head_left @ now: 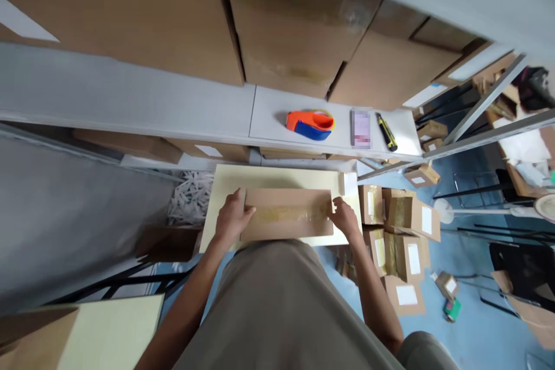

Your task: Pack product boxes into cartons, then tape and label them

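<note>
A long, taped cardboard box (288,196) lies on a cream-coloured table (281,174) right in front of my body. My left hand (233,217) grips its left end, the thumb resting on the top and the fingers along the side. At the opposite end, my right hand (344,217) is closed on the box's right edge with curled fingers. Clear or yellowish tape runs lengthwise across the top of the box. Near the table's back right corner is a small white item (348,184).
On the shelf (182,98) ahead sit an orange-and-blue tape dispenser (310,125), a pinkish label pad (361,128) and a yellow-black box cutter (386,132). Large cartons (286,40) stand behind them. Labelled boxes (405,231) are stacked at right; shredded paper (191,196) lies left.
</note>
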Available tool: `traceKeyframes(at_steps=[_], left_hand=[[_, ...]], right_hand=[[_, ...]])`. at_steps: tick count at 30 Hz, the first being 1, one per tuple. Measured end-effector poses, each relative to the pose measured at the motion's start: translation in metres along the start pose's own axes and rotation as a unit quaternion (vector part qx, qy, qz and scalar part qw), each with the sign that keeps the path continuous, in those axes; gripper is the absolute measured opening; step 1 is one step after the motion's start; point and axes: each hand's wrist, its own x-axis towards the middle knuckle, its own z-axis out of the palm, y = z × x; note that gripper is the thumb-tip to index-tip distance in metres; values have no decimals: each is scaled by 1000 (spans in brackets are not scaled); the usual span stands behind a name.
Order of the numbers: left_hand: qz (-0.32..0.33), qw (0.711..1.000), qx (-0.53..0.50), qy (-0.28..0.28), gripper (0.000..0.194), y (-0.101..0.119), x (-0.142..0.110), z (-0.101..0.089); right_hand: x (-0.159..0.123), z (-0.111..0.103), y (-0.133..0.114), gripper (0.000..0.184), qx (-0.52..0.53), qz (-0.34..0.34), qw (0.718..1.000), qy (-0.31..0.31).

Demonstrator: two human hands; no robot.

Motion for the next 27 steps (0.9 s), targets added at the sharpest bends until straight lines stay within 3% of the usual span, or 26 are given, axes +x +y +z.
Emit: traceKeyframes(at_steps=[3,6,9,12,15,20,24,27], left_hand=[[98,991,-18,89,64,37,14,-12],[174,974,-60,130,52,94,31,-31],[235,956,-97,143,44,147,43,-49],[269,943,-126,150,38,178,45,-57],[278,939,-132,152,39,184,39,-55],[255,946,-139,144,36,164,23,-50],[192,956,-192,112,32,137,4,-38],[163,942,-280,92,31,118,-18,-21]], right_hand=[[14,-26,-31,39,-1,-90,990,111],[40,-67,-91,48,31,-194,961,195],[63,-107,-155,50,43,-263,949,169],[77,-129,-196,49,46,-289,945,147],[80,-135,-211,47,60,-301,942,133],[70,-127,-214,47,108,-316,938,97],[45,-101,-199,46,156,-316,934,52],[13,-67,-175,51,189,-306,933,20]])
